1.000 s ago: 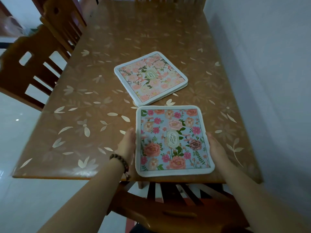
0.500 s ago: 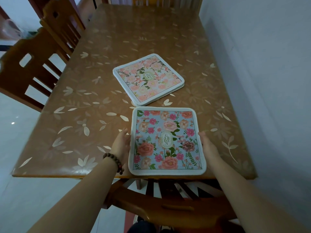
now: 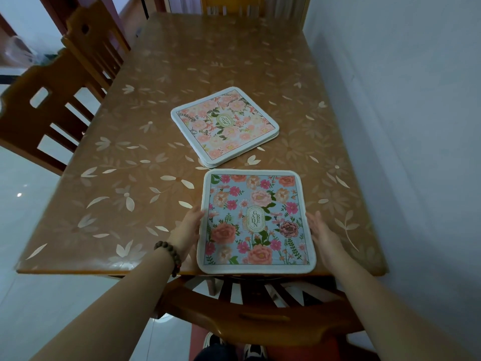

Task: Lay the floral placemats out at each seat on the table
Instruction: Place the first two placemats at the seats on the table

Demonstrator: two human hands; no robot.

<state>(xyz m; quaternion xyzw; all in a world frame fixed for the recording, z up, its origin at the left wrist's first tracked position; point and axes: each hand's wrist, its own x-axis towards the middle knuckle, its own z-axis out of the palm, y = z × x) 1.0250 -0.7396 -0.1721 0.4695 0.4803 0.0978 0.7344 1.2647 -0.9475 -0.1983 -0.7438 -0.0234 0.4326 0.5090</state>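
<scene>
A blue floral placemat (image 3: 256, 221) lies flat at the near seat, its front edge slightly over the table's near edge. My left hand (image 3: 186, 230) rests against its left edge, fingers curled onto the white border. My right hand (image 3: 322, 233) lies beside the right edge with fingers stretched out, just touching or barely apart. A stack of pink floral placemats (image 3: 225, 125) sits turned at an angle in the middle of the table (image 3: 109, 194), just beyond the blue one.
A wooden chair back (image 3: 250, 316) stands between me and the table. Two more wooden chairs (image 3: 49, 105) line the left side, and another is at the far end (image 3: 229, 6). A white wall (image 3: 403, 126) runs along the table's right side.
The blue placemat has slid toward me and been squared to the near edge. My right hand has loosened from its edge and its fingers have spread.
</scene>
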